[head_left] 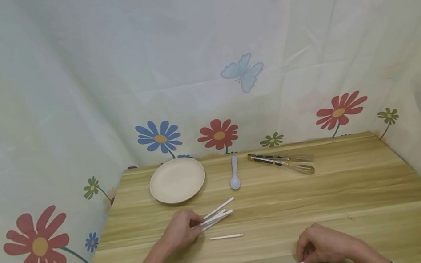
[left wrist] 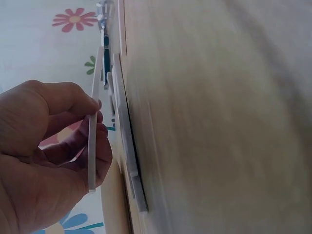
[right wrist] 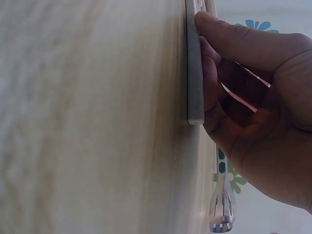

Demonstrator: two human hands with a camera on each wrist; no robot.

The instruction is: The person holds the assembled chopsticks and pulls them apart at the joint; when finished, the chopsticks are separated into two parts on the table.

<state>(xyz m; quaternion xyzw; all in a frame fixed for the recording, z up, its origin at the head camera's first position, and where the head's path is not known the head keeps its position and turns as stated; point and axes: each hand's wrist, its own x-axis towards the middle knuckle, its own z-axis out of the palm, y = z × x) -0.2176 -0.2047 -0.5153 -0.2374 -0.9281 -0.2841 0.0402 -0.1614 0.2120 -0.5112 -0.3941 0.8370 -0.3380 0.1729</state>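
My left hand pinches a slim white stick between thumb and fingers, raised just off the table. Close beside and below it, more white sticks lie overlapping on the wood. In the head view these fan out rightward from the fingertips. A separate white stick lies flat in front of them. Farther right, my right hand grips another white stick with thumb and fingertips, low at the tabletop. Its left end juts out past the fingers in the head view; the hand covers the rest there.
A beige plate lies at the table's back left. Right of it are a pale blue-grey spoon and metal tongs with dark handle inserts. Flower-printed curtains hang round the wooden table.
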